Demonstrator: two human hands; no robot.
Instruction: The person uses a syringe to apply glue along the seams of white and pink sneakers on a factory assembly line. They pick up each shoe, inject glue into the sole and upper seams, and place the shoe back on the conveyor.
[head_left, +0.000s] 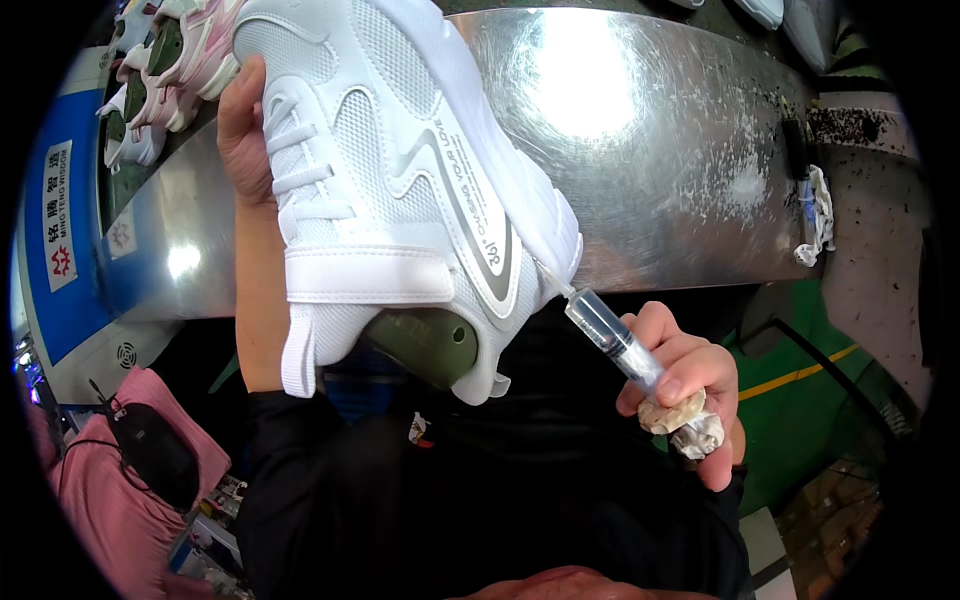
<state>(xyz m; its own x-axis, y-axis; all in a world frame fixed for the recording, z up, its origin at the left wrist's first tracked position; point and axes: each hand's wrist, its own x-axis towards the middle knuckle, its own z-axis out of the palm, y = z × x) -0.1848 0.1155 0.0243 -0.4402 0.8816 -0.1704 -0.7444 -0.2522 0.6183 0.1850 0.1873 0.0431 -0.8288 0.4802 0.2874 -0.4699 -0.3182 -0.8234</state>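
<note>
A white sneaker [370, 170] with mesh panels, laces and a strap is raised over the near edge of the metal bench. My left hand [246, 135] grips it by the toe end, with most of the fingers hidden behind the shoe. A dark green shoe last [425, 345] fills its opening. In my right hand [690, 385] is a clear syringe [612, 338], its tip at the heel edge of the sole; whether it touches cannot be made out. Crumpled, off-white wrapping [685, 420] covers the syringe's plunger end.
The shiny metal bench [680, 235] carries pale scuffs. Pink and white shoes [165, 75] stand at the far left, more pale shoes [810, 30] at the far right. A brush [797, 150] and a wrapped tool [816, 215] lie on the right edge. Pink cloth [185, 420] hangs lower left.
</note>
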